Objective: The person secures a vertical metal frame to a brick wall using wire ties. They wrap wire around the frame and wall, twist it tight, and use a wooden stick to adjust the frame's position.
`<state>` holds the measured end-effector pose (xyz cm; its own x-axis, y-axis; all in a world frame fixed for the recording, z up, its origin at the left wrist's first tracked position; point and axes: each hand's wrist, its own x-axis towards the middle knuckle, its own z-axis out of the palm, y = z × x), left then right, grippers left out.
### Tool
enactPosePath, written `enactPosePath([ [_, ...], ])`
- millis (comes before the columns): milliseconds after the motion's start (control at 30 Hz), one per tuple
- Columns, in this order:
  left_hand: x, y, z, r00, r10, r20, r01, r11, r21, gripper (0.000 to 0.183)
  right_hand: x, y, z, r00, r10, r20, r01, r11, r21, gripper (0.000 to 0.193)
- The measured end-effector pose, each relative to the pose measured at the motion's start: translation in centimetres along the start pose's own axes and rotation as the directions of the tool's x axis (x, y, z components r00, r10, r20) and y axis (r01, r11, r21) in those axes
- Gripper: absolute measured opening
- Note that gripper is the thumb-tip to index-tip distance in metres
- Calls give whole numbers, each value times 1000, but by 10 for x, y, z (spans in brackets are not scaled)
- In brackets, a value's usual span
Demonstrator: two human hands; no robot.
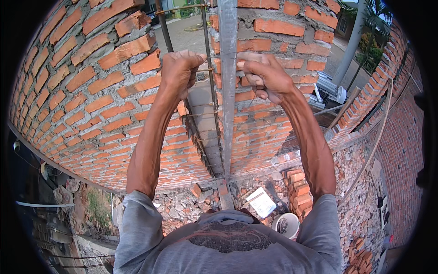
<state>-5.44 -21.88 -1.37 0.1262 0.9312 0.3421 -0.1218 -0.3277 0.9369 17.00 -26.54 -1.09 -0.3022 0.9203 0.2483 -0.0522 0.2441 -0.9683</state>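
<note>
Both my arms reach up in front of the brick wall, either side of an upright grey post. My left hand is closed in a fist beside the rusty reinforcing bars in the wall's gap, its thumb toward the bars. On the post's other side, my right hand is pinched closed in front of the right brick section. A thin dark strand seems to show below its fingers. What either hand holds is too small or hidden to make out.
Brickwork curves away on the left. Below lie rubble, stacked bricks, a white bucket and a pale rectangular packet. A hose-like line hangs at the right, near a lower brick wall.
</note>
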Motion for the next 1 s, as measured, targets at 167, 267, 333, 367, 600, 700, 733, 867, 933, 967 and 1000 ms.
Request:
enactPosePath([
  [167, 6, -2, -5, 998, 21, 51, -21, 1000, 3, 25, -1, 3, 9, 999, -34, 33, 30, 995, 99, 33],
  [267, 9, -3, -7, 998, 36, 55, -38, 999, 37, 27, 0, 3, 11, 998, -33, 60, 27, 995, 92, 38],
  [333, 12, -3, -6, 996, 81, 47, -86, 991, 101, 24, 1, 2, 11, 997, -27, 75, 21, 997, 74, 40],
  [367, 12, -4, -5, 993, 109, 46, -114, 984, 139, 22, 1, 2, 11, 997, -22, 78, 16, 998, 67, 41],
  [600, 21, -1, -1, 988, 149, 43, -154, 978, 144, 19, 2, 0, 12, 987, -33, 160, 23, 998, 62, 52],
  [700, 29, -3, -5, 980, 194, 49, -200, 957, 211, 19, 3, 1, 9, 991, -17, 130, 9, 998, 61, 56],
  [733, 32, -3, -6, 976, 211, 61, -219, 945, 244, 18, 3, 2, 8, 991, -1, 132, -7, 998, 60, 56],
  [867, 39, -9, -11, 932, 357, 66, -350, 833, 429, 20, 4, 2, -1, 989, 1, 145, -3, 1000, 17, 59],
  [933, 41, -11, -12, 908, 415, 50, -392, 802, 450, 22, 3, 2, -6, 990, -3, 143, 4, 1000, -11, 61],
  [967, 42, -11, -12, 889, 455, 44, -419, 772, 477, 23, 2, 2, -8, 993, 3, 119, -1, 1000, -18, 62],
  [1000, 42, -12, -12, 897, 440, 39, -406, 787, 465, 23, 1, 2, -9, 995, 10, 94, -8, 1000, -25, 62],
])
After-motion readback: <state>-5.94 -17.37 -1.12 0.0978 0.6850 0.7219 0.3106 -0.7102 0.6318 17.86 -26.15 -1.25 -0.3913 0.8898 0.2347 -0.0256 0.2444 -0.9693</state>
